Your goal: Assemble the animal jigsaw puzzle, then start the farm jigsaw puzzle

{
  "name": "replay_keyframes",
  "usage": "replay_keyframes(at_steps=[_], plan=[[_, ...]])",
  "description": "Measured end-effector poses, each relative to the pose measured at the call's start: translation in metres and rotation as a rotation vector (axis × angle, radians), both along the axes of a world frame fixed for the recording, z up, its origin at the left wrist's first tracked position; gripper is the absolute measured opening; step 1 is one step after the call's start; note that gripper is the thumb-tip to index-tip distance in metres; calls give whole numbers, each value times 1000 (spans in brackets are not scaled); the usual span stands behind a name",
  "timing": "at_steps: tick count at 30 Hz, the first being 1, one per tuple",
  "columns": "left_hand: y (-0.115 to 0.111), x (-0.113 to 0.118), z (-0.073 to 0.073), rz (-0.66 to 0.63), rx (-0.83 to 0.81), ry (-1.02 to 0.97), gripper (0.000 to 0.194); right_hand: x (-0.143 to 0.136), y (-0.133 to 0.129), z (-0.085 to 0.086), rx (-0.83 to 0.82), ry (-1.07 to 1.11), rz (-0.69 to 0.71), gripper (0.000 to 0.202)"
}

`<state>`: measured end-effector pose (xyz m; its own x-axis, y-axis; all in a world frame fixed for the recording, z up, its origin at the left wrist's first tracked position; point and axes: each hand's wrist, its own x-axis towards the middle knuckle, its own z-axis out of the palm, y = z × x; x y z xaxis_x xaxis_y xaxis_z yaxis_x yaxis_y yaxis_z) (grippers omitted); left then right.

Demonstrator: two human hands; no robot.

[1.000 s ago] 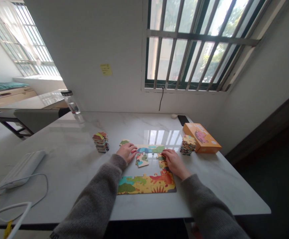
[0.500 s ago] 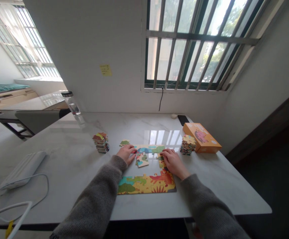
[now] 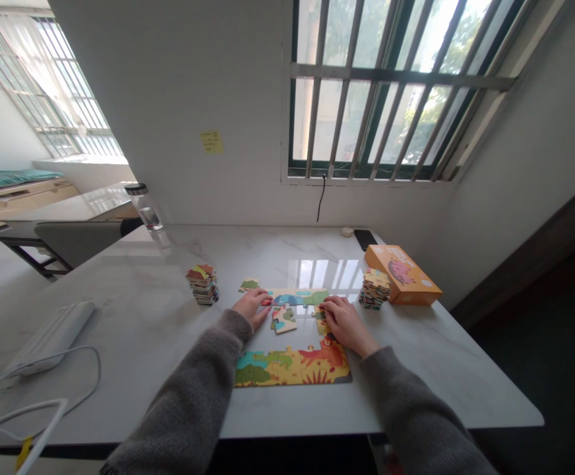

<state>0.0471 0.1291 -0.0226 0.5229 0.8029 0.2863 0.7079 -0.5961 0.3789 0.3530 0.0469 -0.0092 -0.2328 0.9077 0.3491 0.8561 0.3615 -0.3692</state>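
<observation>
You're bracketing the far strip point(image 3: 297, 297) of the jigsaw point(image 3: 287, 367), mid-scene, w/ L hand point(image 3: 252, 307) & R hand point(image 3: 343, 319), both loosely curled (pinching: can't tell); best be pressing lightly, evenly, w/o tilting it.

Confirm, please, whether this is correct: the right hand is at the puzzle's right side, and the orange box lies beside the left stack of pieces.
Not quite: the head view shows the orange box beside the right stack of pieces; the right hand is at the right side of the puzzle.
</observation>
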Motion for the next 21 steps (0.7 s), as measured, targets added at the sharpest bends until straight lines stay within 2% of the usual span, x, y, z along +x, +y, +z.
replay_keyframes(at_steps=[4,7,10,13,15,18,21], plan=[[2,-1,-5,-7,9,-40,26,0,-1,1,-3,-13,3,26],[3,-2,-4,-28,44,-68,25,0,-2,1,-15,-35,13,27],[-4,0,7,-34,123,-59,23,0,-3,1,-26,-54,18,28],[-20,6,20,-66,145,9,19,0,-4,2,-22,-60,19,29],[-33,11,24,-97,128,75,27,0,-4,2,-16,-62,19,28],[-47,17,20,-129,136,109,44,0,-3,2,-13,-70,18,28],[-49,19,10,-175,124,91,41,0,-3,1,-15,-73,17,29]])
